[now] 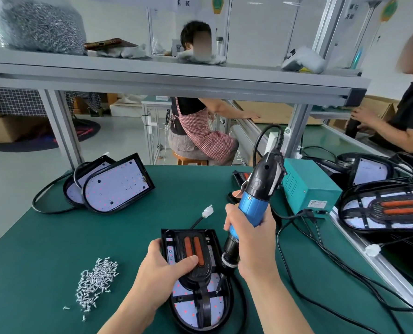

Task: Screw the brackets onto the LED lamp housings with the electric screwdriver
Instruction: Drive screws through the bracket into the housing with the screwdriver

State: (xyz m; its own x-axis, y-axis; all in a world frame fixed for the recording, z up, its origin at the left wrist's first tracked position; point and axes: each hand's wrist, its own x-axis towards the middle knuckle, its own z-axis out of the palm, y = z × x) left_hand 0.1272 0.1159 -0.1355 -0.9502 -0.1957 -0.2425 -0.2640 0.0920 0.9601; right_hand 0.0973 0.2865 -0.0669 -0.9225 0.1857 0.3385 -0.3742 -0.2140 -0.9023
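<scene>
Two bare hands are working over a black, round-ended LED lamp housing point(188, 312) that is lying open side up near the front edge of the green table mat point(152, 201). The left hand point(166, 268) is gripping the housing's left edge, its thumb pressing down on the black plastic bracket with two orange strips point(201, 274) seated inside it. The right hand point(251, 239) is wrapping its fingers around the tilted blue-and-black electric screwdriver point(253, 201), whose bit is pointing down into the housing just right of the bracket, while a loose pile of small silver screws point(95, 283) is lying on the mat to the left.
</scene>
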